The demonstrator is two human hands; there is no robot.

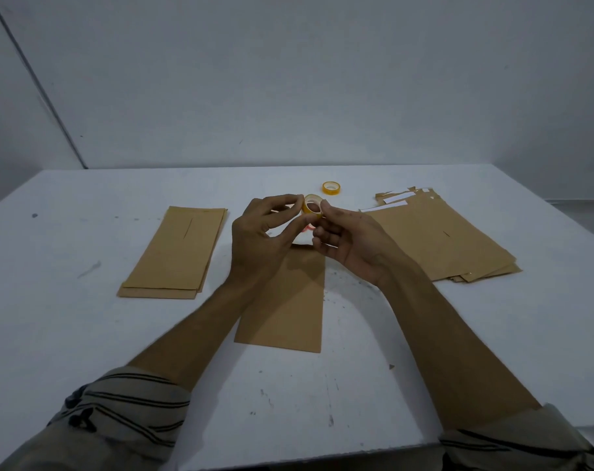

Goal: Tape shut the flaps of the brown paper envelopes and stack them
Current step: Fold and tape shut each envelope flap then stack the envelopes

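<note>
White tabletop (85,334), scuffed and speckled with dark marks, plain grey wall (288,79) behind. Both forearms come in from the near edge, striped sleeves (125,402) bunched at the elbows. Hands meet above the table centre, raised off the surface. Right hand (346,239) grips the held tape roll (312,206), yellow and small, thumb on its right rim and fingers curled under it, the hole tilted toward the camera. Left hand (258,232) has its fingers curled, thumb and forefinger tips pinched at the roll's left edge; cannot tell if a loose tape end is between them. Centre envelope (285,307), brown, lies flat directly below the hands with its long side running away from the person; its far end and flap are hidden by the hands. Left stack (176,249) of brown envelopes is well left of it, neatly squared, a few deep, lower edges slightly stepped. Right pile (441,239) of brown envelopes sits right of the hands, fanned and untidy, white strips showing on the flaps at its far end. Spare tape roll (331,188), also yellow, lies flat on the table just beyond the hands, between them and the far edge, apart from both piles.
</note>
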